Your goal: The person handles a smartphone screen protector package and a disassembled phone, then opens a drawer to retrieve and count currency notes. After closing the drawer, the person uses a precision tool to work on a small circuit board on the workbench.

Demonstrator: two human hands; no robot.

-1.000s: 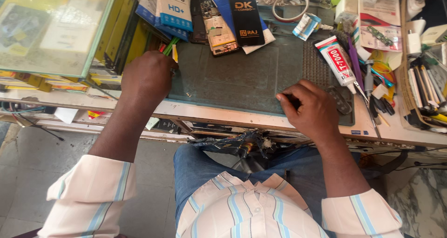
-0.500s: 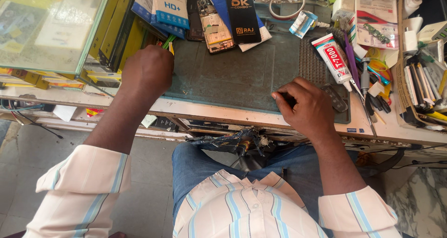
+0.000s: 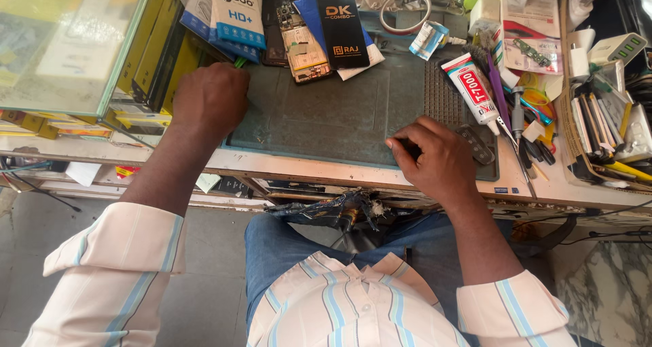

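The grey-green work mat (image 3: 339,113) is your landmark. At its far left corner your left hand (image 3: 212,99) is curled, knuckles up, over a green-tipped tool (image 3: 239,62); whether the fingers are clamped on it cannot be told. Since half a second ago that hand has barely shifted. At the mat's near right edge your right hand (image 3: 438,158) has drawn slightly inward, fingers pinched together on a small dark item (image 3: 411,149), too hidden to identify. Beyond the mat's right edge lies an adhesive tube (image 3: 473,89); past its far edge, an opened phone (image 3: 305,48).
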